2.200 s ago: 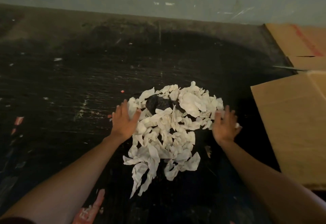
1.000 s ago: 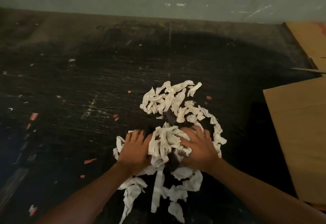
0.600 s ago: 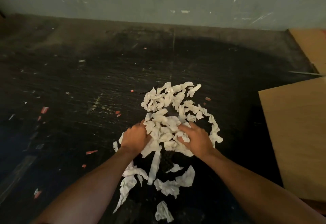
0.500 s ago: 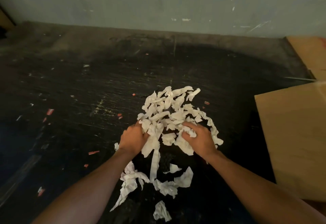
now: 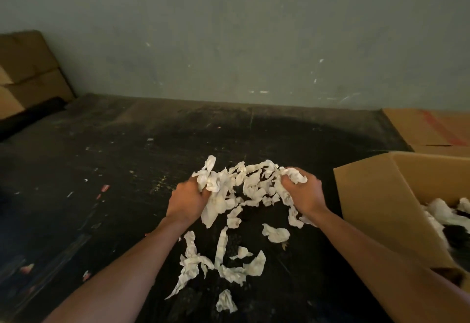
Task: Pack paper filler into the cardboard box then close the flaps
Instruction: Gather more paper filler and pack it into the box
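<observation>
Lifting clear of the black tabletop point(image 5: 106, 159), a bundle of white paper filler point(image 5: 250, 182) now hangs between the left hand point(image 5: 187, 199) and right hand point(image 5: 304, 195), each clenched on its share; 0.5 s ago it was only being gathered flat. That suggests a carry rightward next. Loose scraps point(image 5: 221, 261) remain below. The open cardboard box point(image 5: 376, 208) just beside the right forearm already holds some white filler point(image 5: 442, 210), flaps unclosed.

Paper filler point(image 5: 254, 185) bunched betw. left hand point(image 5: 187, 200) & right hand point(image 5: 304, 195), mid-table point(image 5: 101, 170). Loose scraps point(image 5: 223, 264) on table nearer front edge. Cardboard box point(image 5: 376, 210) at right edge, filler inside. Stacked boxes point(image 5: 28, 68) at far left corner.
</observation>
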